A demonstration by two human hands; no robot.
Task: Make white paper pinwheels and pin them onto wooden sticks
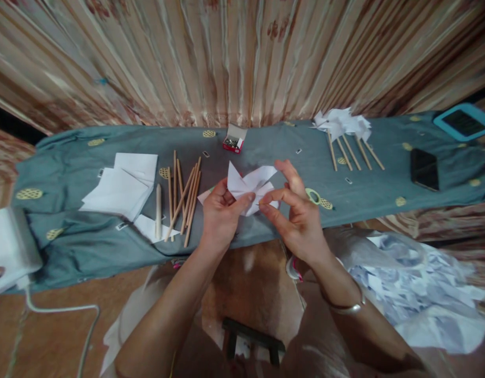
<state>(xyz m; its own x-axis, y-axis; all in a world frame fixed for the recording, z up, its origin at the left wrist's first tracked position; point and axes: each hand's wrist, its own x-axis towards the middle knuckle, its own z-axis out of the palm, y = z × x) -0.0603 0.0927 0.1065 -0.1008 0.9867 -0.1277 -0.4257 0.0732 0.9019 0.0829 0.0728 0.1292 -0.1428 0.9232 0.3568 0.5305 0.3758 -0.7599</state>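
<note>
My left hand (222, 207) grips a white paper pinwheel (250, 181) with its corners folded up, the thumb pressed near its middle. Thumb and forefinger of my right hand (293, 210) pinch a thin pin (258, 204) close to the pinwheel's lower right part; the other fingers are raised. Whether the pin's tip touches the paper I cannot tell. Beyond the hands sits a small open red box (233, 144) of metal pins. Left of my left hand lie several wooden sticks (191, 197) and a thicker pale stick (158, 210).
Sheets of white paper (118, 189) lie at the left. Several pinwheels on sticks (340, 126) rest at the back right, near a black phone (424, 168) and a blue-framed tablet (465, 122). Scissors with a pale green handle (313, 196) lie partly behind my right hand. A white device (13, 252) stands front left.
</note>
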